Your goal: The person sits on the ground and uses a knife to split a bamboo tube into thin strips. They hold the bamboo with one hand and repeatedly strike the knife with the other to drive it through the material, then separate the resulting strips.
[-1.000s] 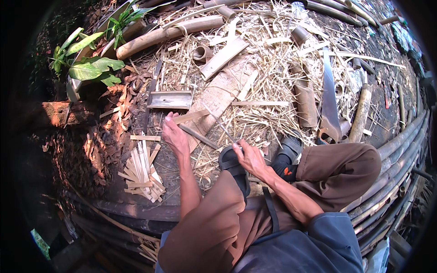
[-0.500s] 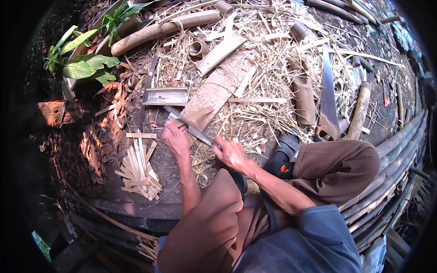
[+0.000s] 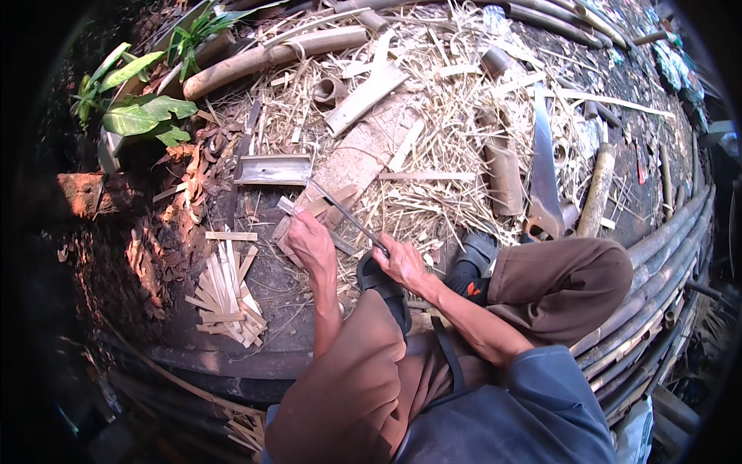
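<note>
My left hand [image 3: 311, 243] is closed around a short bamboo strip [image 3: 287, 205], whose pale end sticks out past the fingers. In my right hand [image 3: 403, 264] is the handle of a knife [image 3: 348, 216]; its long thin blade slants up and to the left, seen nearly edge-on and apart from the strip. Below the blade are flat wood pieces [image 3: 337, 203] near the lower end of a worn board [image 3: 362, 151]. Left of my left hand lies a loose pile of split bamboo strips [image 3: 226, 298]. A halved bamboo section [image 3: 273, 169] rests beyond that hand.
Shavings [image 3: 444, 127] cover the ground ahead. To the right lie a handsaw [image 3: 544, 166], a bamboo tube [image 3: 504, 182] and a thin pole [image 3: 597, 185]. Long bamboo poles [image 3: 665, 255] curve along the right side. Leafy plants [image 3: 147, 116] stand at the far left.
The knife blade has lifted off the strip and turned edge-on, with my right hand shifting slightly right. The strip in my left hand now points up and left. The whole view has shifted slightly.
</note>
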